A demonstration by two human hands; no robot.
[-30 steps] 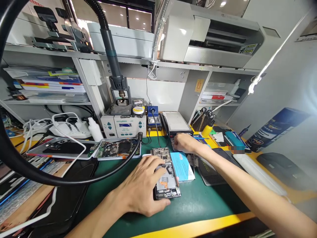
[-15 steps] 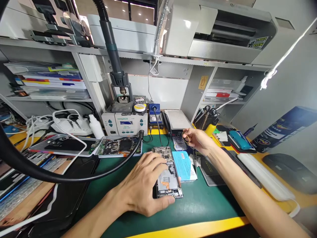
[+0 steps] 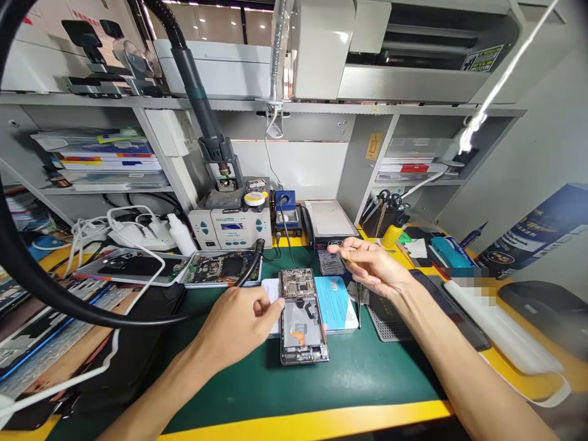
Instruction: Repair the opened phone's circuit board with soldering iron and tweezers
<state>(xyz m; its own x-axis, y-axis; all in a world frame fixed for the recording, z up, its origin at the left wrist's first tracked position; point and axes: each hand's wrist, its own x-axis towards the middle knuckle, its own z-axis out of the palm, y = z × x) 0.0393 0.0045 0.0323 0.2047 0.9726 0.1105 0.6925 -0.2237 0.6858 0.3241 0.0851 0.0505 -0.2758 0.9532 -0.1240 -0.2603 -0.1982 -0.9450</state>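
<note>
An opened phone (image 3: 304, 331) with its circuit board and inner frame bare lies across a blue-and-white box (image 3: 337, 303). My left hand (image 3: 245, 315) is closed beside the phone, fingers curled under and thumb tip at its left edge. Its fingertips are hidden, so what they hold, if anything, does not show. Right of the phone's top end, my right hand (image 3: 372, 266) is raised. A thin gold-coloured strip (image 3: 344, 253) is pinched in its fingertips. Below that hand a slim metal tool (image 3: 359, 309) points down; whether the hand holds it I cannot tell.
A black hose (image 3: 138, 320) loops across the left side from a grey hot-air station (image 3: 232, 226). A small blue soldering unit (image 3: 288, 211) stands at the back. Opened devices (image 3: 223, 269) lie left on the green mat (image 3: 367, 380). A perforated plate (image 3: 388, 331) lies to the right.
My left hand has lifted off the phone, moved left and curled closed. My right hand has turned, its fingers more spread, and the gold-coloured piece no longer appears as a loop. The view has shifted slightly.
</note>
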